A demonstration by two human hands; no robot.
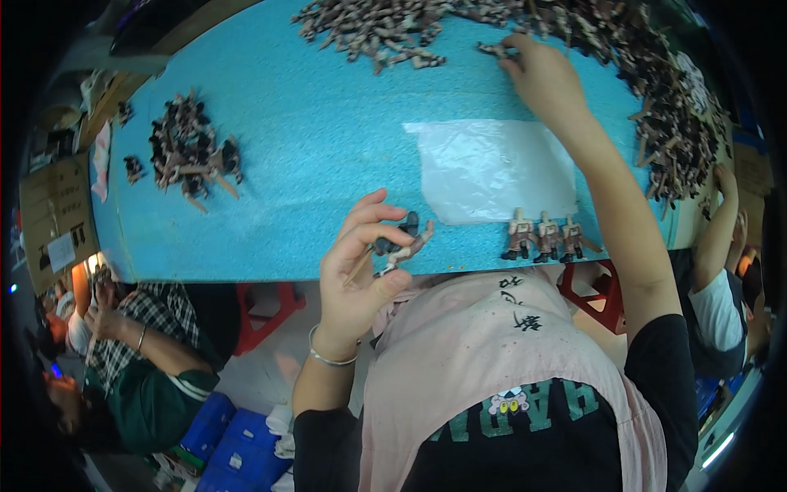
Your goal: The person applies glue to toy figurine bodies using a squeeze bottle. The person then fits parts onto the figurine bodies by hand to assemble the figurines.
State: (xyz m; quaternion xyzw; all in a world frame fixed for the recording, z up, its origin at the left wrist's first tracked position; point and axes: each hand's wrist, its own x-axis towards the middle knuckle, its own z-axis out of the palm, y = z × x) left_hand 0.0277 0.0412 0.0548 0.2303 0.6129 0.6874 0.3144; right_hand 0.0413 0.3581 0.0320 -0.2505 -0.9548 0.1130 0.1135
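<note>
My left hand (pixel 348 266) is raised above the table's near edge, its fingers closed round a small toy figure (pixel 406 248) with dark and pale parts. At the far side, my right hand (pixel 548 78) reaches out and pinches a small pale-and-dark figure part (pixel 493 51) beside the big pile. Three headless toy figures (pixel 548 238) in brown, with dark feet, lie in a row near the front edge. Beyond them a clear plastic bag (pixel 492 172) lies flat on the blue tabletop (pixel 320 156).
Pale figure parts (pixel 369 33) are heaped along the back, and darker parts (pixel 676 139) along the right. Another cluster of figures (pixel 193 148) sits at the left. People work at both sides: a person in green (pixel 156 402) left, another person's arm (pixel 717 221) right. Red stools (pixel 266 316) stand below.
</note>
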